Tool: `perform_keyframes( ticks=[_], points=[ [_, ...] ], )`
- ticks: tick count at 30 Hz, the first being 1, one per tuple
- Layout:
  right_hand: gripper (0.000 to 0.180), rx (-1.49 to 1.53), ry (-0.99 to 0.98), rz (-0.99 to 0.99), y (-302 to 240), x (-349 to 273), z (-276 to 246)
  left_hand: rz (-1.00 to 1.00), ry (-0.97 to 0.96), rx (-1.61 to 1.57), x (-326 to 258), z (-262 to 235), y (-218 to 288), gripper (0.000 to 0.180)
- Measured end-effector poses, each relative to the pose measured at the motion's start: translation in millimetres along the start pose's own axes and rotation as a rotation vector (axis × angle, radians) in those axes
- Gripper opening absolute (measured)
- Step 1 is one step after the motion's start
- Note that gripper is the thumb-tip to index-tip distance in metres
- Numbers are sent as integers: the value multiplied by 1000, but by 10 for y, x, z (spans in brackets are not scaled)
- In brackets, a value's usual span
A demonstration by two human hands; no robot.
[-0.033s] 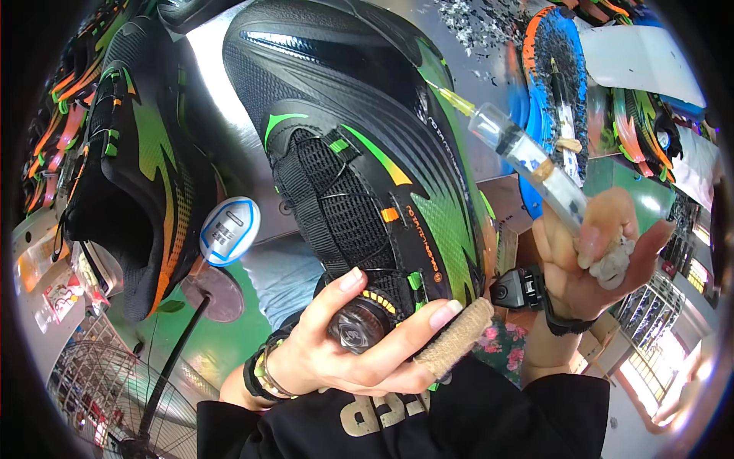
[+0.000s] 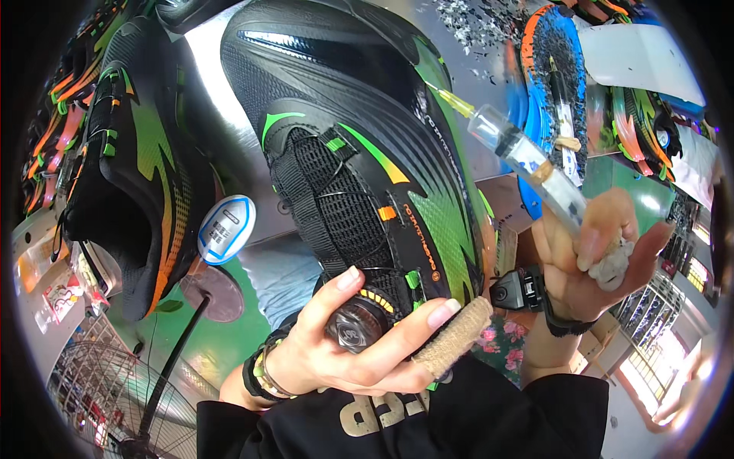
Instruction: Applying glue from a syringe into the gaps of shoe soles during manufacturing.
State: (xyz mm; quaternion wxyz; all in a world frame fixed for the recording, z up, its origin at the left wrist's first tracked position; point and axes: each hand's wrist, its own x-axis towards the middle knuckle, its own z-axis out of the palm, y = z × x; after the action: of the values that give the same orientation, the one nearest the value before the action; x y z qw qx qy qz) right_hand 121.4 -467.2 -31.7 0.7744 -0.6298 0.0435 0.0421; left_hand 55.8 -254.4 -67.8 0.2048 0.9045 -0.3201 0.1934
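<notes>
A black-and-green sports shoe (image 2: 321, 69) with orange accents fills the middle, toe pointing away from me. My left hand (image 2: 359, 348) grips its near end, fingers curled round it; one finger is wrapped in tan tape. A dark round piece (image 2: 358, 329) shows between thumb and fingers. To the right, my right hand (image 2: 589, 260) is closed round a clear syringe (image 2: 527, 157) with a yellow needle hub. Its thin needle points up-left and reaches the shoe's side edge; whether the tip touches cannot be told. A whitish lump (image 2: 612, 268) sits at the fingers.
A similar shoe (image 2: 145, 161) stands at the left, with more shoes (image 2: 57, 145) stacked beyond it. A blue-and-orange sole-shaped tray (image 2: 531, 115) with black scraps and another needled tool lies at the right. A white oval badge (image 2: 227, 229) and a fan grille (image 2: 115, 398) are lower left.
The shoe has shifted very slightly to the left, along with my left hand. The white oval badge looks turned. My right hand and the syringe look almost unmoved.
</notes>
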Motion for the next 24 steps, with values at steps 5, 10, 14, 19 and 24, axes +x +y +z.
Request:
perform_keyframes(
  ticks=[5, 10, 14, 19, 24],
  points=[
    [89, -108, 4, 66, -53, -118, -37, -33, 28, 52, 42, 10, 38, 23],
    [91, -33, 39, 101, -42, -300, -73, -26, 37, 48, 7, 39, 45, 25],
    [89, 136, 126, 114, 6, -421, -84, 60, -101, 146, -46, -35, 15, 40],
    [87, 33, -17, 91, -18, -546, -199, 1, -1, 119, 1, 10, 36, 30],
    [86, 44, -23, 119, 86, -650, -276, 110, -17, 223, 31, 64, -20, 45]
  ],
)
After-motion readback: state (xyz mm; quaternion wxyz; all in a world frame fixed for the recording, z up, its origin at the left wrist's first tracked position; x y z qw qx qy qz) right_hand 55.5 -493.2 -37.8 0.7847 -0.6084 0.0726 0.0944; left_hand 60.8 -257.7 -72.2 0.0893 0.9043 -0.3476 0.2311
